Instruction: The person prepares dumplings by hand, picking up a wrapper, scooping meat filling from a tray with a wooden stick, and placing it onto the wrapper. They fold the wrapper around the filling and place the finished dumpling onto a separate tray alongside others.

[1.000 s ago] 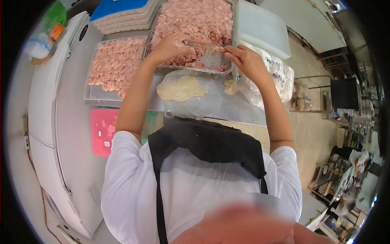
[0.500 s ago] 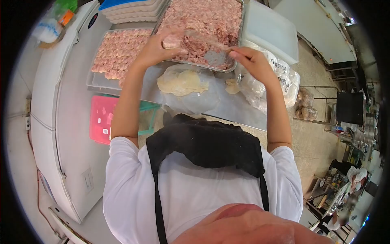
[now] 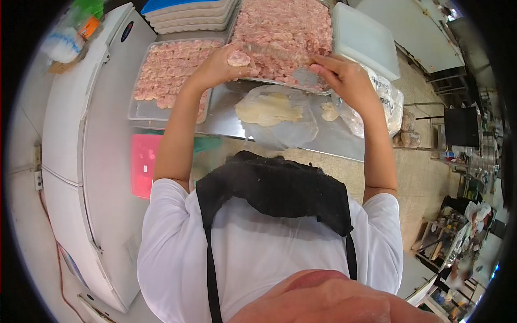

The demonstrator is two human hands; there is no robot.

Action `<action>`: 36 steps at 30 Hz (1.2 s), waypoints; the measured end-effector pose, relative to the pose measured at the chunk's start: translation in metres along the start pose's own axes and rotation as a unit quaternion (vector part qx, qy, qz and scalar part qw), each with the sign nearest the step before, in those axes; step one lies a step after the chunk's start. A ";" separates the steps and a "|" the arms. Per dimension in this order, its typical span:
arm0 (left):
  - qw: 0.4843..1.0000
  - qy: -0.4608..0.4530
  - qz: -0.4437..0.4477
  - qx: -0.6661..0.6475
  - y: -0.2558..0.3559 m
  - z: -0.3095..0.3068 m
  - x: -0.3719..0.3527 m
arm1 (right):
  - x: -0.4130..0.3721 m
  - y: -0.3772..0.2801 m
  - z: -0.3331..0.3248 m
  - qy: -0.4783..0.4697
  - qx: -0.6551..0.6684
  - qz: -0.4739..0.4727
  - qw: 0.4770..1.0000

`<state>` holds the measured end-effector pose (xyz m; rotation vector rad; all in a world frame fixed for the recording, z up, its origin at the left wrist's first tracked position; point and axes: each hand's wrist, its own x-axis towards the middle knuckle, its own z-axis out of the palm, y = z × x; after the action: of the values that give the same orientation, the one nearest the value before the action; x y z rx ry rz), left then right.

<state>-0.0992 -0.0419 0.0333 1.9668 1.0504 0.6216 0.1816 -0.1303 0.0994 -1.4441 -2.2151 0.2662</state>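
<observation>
My left hand (image 3: pixel 216 70) is curled around a small dumpling (image 3: pixel 238 58) with pink meat filling, at the near left edge of the meat tray. My right hand (image 3: pixel 347 78) pinches the handle of a thin, flat spatula (image 3: pixel 280 52), blurred by motion, which points left toward the dumpling. Below both hands is a deep tray heaped with ground meat (image 3: pixel 285 24); its bare bottom shows at the near right corner. Closer to me, pale round dough wrappers (image 3: pixel 269 109) lie stacked on an open plastic bag (image 3: pixel 285 137). A small separate stack of wrappers (image 3: pixel 329 112) sits right of them.
To the left, a clear tray (image 3: pixel 145 110) holds rows of dumplings. Stacked trays with a blue lid (image 3: pixel 177 5) stand behind it. At right are a white lidded container (image 3: pixel 366 40) and marked plastic bags (image 3: pixel 396 107). A pink container (image 3: pixel 144 167) is below the steel table (image 3: pixel 226 116).
The view has shifted, so the table's things appear farther right. My left hand still holds the dumpling, and the spatula remains in my right hand, blurred near it.
</observation>
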 end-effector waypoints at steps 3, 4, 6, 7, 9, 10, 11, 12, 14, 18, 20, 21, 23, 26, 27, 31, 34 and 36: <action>1.000 -0.010 0.023 -0.007 -0.003 -0.023 -0.017 | 0.004 -0.030 0.024 -0.026 0.056 0.009 0.998; 0.996 0.013 0.076 0.039 -0.017 -0.029 -0.017 | 0.006 -0.037 0.043 -0.042 0.057 0.005 0.997; 0.987 0.063 0.114 0.091 -0.035 -0.041 -0.028 | 0.011 -0.036 0.071 -0.061 0.055 0.010 0.997; 0.986 0.089 0.097 0.098 -0.039 -0.048 -0.039 | 0.013 -0.040 0.072 -0.051 0.059 0.024 0.997; 0.991 0.094 0.058 0.075 -0.049 -0.069 -0.060 | 0.013 -0.047 0.074 -0.030 0.071 0.055 0.996; 0.996 0.073 0.038 0.042 -0.056 -0.087 -0.072 | 0.010 -0.044 0.078 -0.029 0.078 0.084 0.993; 0.998 0.052 0.019 0.009 -0.066 -0.104 -0.085 | 0.004 -0.039 0.082 -0.015 0.088 0.101 0.991; 0.998 0.064 -0.012 0.009 -0.090 -0.118 -0.097 | -0.004 -0.032 0.086 0.000 0.097 0.117 0.988; 0.993 0.090 -0.071 0.012 -0.150 -0.137 -0.118 | -0.016 -0.019 0.092 0.016 0.130 0.164 0.978; 0.967 0.135 -0.070 0.203 -0.191 -0.136 -0.156 | -0.038 -0.016 0.092 0.019 0.205 0.279 0.938; 0.940 0.170 -0.100 0.278 -0.208 -0.132 -0.164 | -0.044 -0.019 0.092 0.021 0.219 0.316 0.923; 0.937 0.168 -0.134 0.274 -0.204 -0.130 -0.166 | -0.045 -0.018 0.095 0.029 0.225 0.310 0.923; 0.929 0.165 -0.201 0.264 -0.186 -0.117 -0.167 | -0.047 -0.015 0.100 0.045 0.236 0.297 0.924; 0.918 0.135 -0.225 0.297 -0.196 -0.101 -0.160 | -0.043 -0.022 0.100 0.049 0.223 0.283 0.931; 0.926 0.143 -0.209 0.281 -0.201 -0.097 -0.160 | -0.042 -0.023 0.101 0.052 0.220 0.279 0.933; 0.941 0.162 -0.203 0.215 -0.208 -0.088 -0.148 | -0.043 -0.019 0.095 0.041 0.215 0.305 0.927; 0.942 0.194 -0.167 0.215 -0.230 -0.084 -0.134 | -0.041 -0.015 0.092 0.037 0.181 0.295 0.937; 0.946 0.195 -0.130 0.224 -0.247 -0.088 -0.131 | -0.037 -0.004 0.088 0.030 0.127 0.270 0.954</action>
<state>-0.3431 -0.0339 -0.1287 2.0731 1.7955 0.6846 0.1476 -0.1574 0.0143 -1.8487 -1.6259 0.6506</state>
